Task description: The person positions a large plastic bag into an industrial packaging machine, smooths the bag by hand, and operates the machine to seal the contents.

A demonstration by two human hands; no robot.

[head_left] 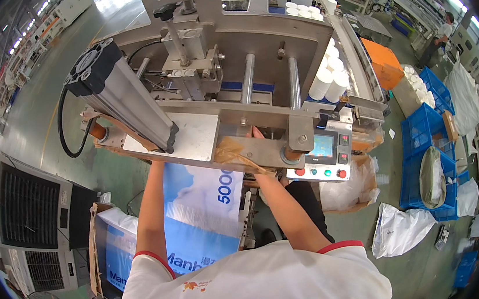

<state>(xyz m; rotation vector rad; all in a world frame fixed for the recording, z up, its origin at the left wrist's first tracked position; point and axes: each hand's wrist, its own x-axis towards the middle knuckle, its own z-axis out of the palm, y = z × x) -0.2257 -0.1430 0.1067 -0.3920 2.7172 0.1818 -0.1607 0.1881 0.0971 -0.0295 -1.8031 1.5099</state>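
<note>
Your shirt (290, 280) overhangs blue-and-white bags (199, 227); the machine (250, 159) mostly hides your hands (257, 133) (can't tell either grip's opening or hold).

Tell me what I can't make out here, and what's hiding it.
In the head view:
Left hand: hidden beneath the machine.
Right hand: mostly covered by the machine's front bar; its grip doesn't show.
Blue-and-white packaging: far end under the machine, near end behind the white shirt.
Distant person, upper right: too small to see what they're doing.
</note>
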